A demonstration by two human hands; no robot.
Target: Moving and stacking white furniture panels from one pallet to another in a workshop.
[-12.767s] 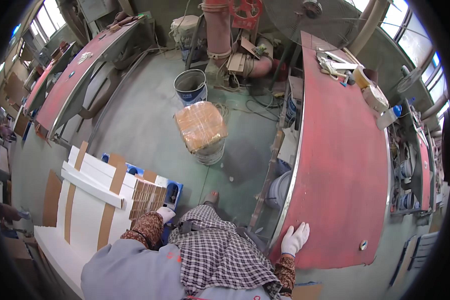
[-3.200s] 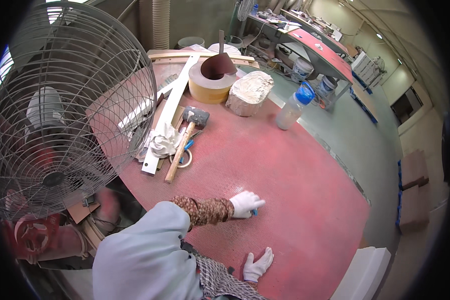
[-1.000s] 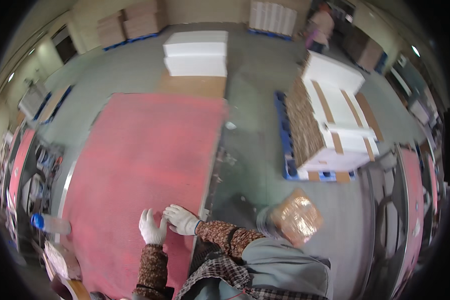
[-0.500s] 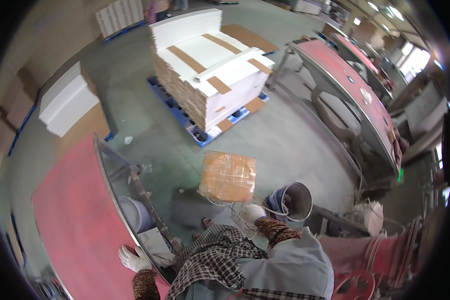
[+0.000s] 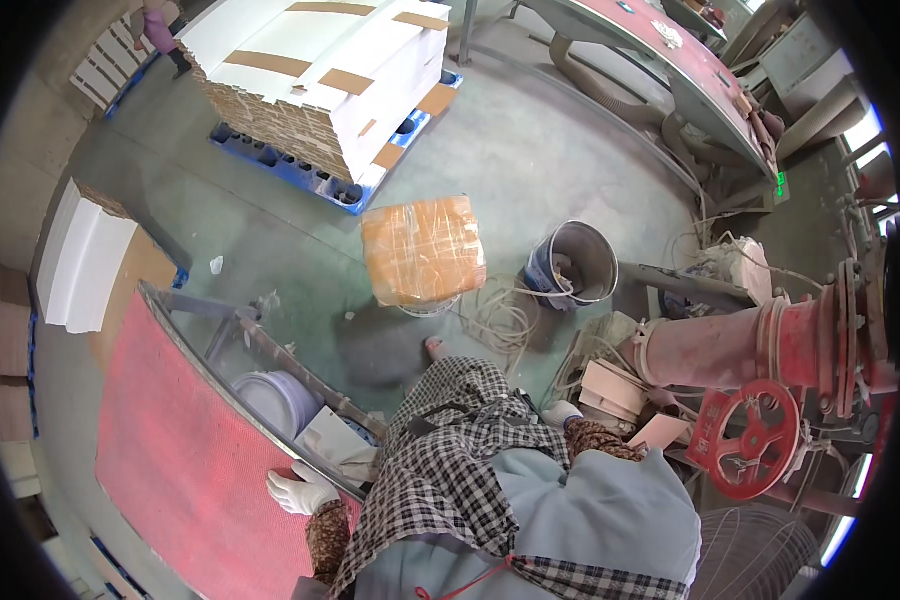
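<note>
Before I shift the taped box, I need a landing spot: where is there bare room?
Red tabletop beyond the left hand; also floor between the white stack and bucket. Crowded: beside the right hand, with loose boards, red pipe and wheel.

White boards [image 5: 310, 45] — stacked — rest on a pallet [image 5: 270, 163].

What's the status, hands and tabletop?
Left hand open at edge of red tabletop. Right hand beside checked apron, grip unclear. Taped box ahead on bucket.
</note>
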